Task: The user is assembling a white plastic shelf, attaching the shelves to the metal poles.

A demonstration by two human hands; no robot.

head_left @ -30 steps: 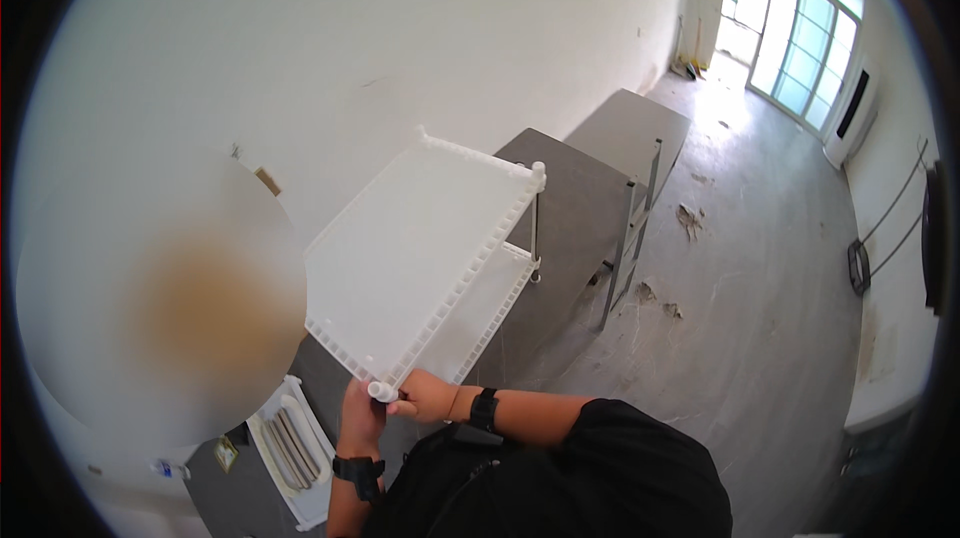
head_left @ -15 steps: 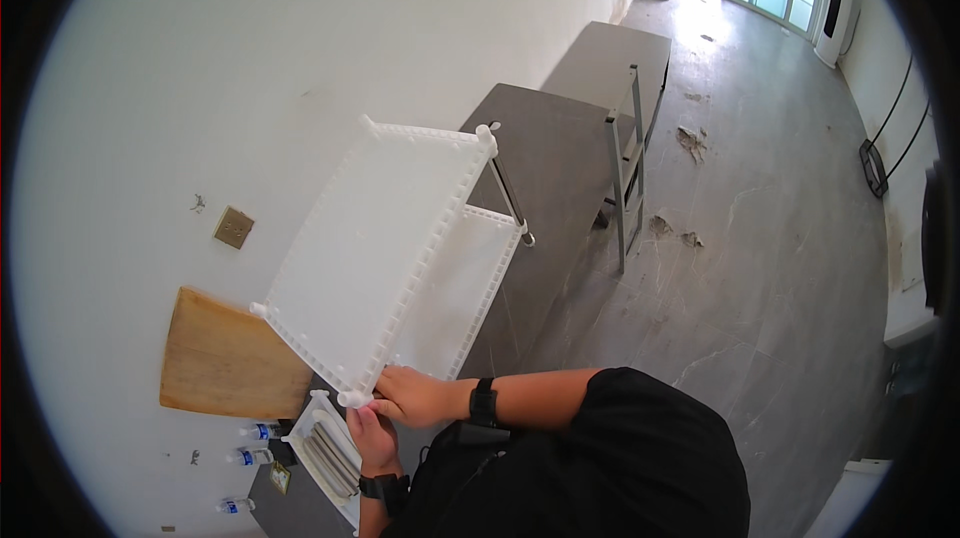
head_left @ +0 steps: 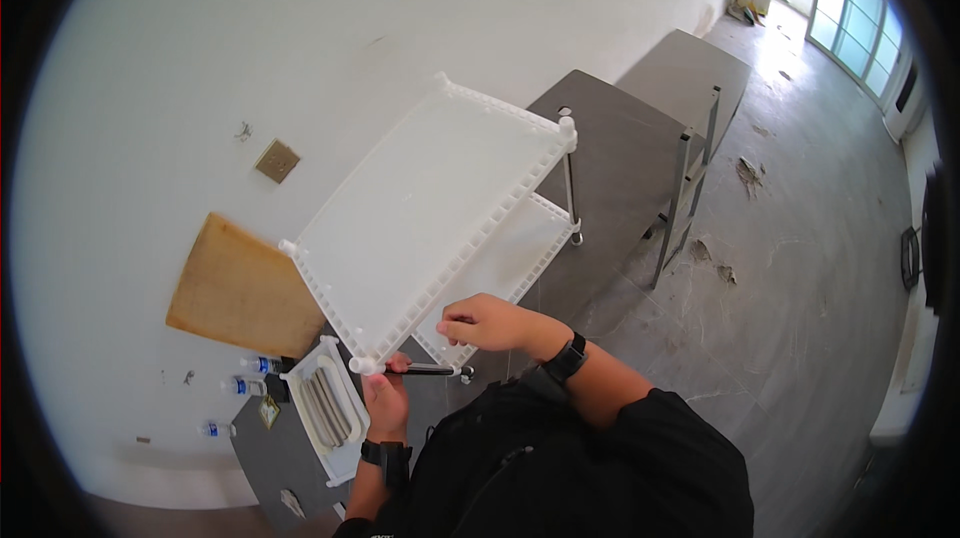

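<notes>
A white plastic two-tier shelf rack (head_left: 430, 193) with metal posts stands tilted in view. My left hand (head_left: 386, 406) is closed around its near corner, thumb below the white corner cap (head_left: 367, 366) and fingers by the metal post (head_left: 425, 370). That post runs from the upper tier toward the lower tier (head_left: 515, 248). Over the lower tier hovers my right hand (head_left: 490, 324), apart from the upper tier's edge. Its fingers are curled in, and whatever they may hold is hidden. Dark bands circle both wrists.
Grey tables (head_left: 610, 123) stand along the wall behind the rack, with a metal frame (head_left: 685, 198) beside them. At lower left are a white tray with grey tubes (head_left: 325, 408), several water bottles (head_left: 245, 386) and a wooden board (head_left: 245, 288). Debris (head_left: 750, 178) lies on the floor.
My right hand has left the near corner and moved right, over the lower tier. My left hand stays at the corner. The view has shifted, so the rack sits farther right.
</notes>
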